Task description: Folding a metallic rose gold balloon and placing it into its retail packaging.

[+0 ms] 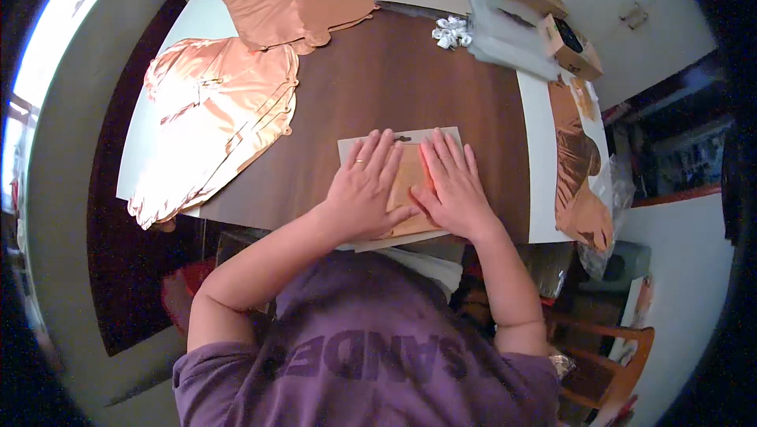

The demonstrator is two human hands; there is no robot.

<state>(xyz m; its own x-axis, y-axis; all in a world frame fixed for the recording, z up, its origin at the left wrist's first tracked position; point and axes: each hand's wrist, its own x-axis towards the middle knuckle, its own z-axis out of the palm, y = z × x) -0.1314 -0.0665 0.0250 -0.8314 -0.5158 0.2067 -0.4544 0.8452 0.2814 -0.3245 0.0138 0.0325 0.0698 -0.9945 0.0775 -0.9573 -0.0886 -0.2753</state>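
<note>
Close to the table's near edge lies a flat pack with a pale card that has a hang hole at its far end. On it rests a folded copper-coloured sheet, apparently foil. My left hand presses flat on the left side of the pack, fingers stretched away from me. Flat on the right side is my right hand, its fingers slightly spread. Both thumbs point inward over the folded sheet. Parts of the pack are hidden under my palms.
Flat copper foil balloons lie overlapped at the left, with more foil at the far left. Another foil piece lies along the right edge. Small white rolls, clear plastic bags and a cardboard box sit at the far right.
</note>
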